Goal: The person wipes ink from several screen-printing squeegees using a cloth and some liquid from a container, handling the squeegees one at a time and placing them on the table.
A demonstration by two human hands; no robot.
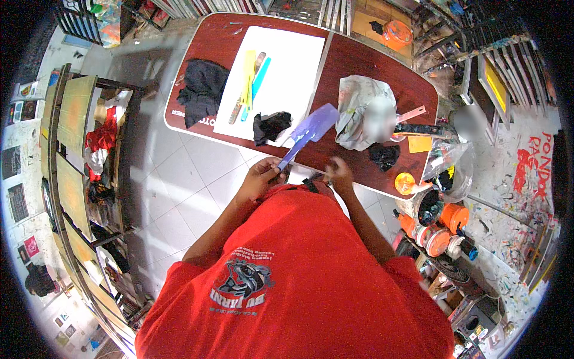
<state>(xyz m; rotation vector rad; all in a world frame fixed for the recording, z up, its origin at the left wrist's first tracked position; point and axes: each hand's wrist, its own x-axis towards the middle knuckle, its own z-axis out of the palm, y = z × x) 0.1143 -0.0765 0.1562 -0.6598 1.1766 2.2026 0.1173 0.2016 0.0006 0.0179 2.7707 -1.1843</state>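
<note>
My left hand (264,176) grips the handle of a translucent purple plastic spatula (309,128), whose broad blade reaches over the edge of a dark red table (363,58). Blurred, my right hand (338,172) is at the table's near edge with nothing visible in it. Black crumpled cloth (271,128) lies just beyond the spatula, at the corner of a white sheet (287,54). On the sheet rest a yellow spatula (247,76), a blue spatula (261,80) and a dark-stained tool (235,112). A stained whitish cloth (354,107) lies right of the spatula blade.
A larger black cloth (204,87) lies at the table's left. Black crumpled plastic (384,156) and an orange-yellow container (404,183) sit on the right. Orange-lidded tubs (454,217) crowd beside the table. A rack with boards (74,116) stands left; screen frames (515,76) stand at the right.
</note>
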